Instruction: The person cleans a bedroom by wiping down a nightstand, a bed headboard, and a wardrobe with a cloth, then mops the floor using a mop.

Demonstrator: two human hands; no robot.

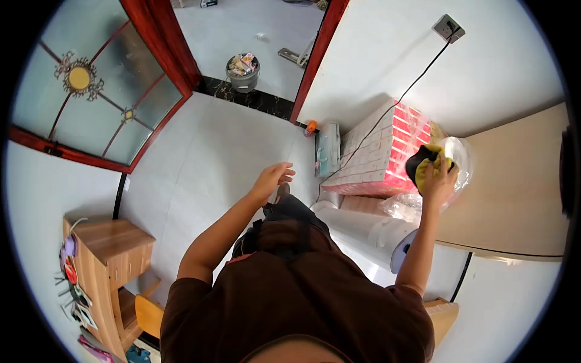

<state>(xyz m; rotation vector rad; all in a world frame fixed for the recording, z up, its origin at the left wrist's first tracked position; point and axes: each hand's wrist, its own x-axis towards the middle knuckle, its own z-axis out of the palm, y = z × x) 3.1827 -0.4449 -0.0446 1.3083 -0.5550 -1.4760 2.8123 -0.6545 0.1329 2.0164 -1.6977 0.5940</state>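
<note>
My right hand (440, 183) is closed on a yellow and black cloth item (425, 166), perhaps a glove or rag. It is held up at the right, over clear plastic wrap (461, 158) and beside a stack of red and white boxes (387, 148). My left hand (273, 180) hangs in front of my body above the pale floor, with its fingers apart and nothing in it.
A grey bucket full of litter (243, 74) stands at the doorway. A black cord (387, 112) runs from the wall socket (448, 28) past the boxes. White rolls (369, 228) lie at my right. A wooden desk (115, 248) is at the left.
</note>
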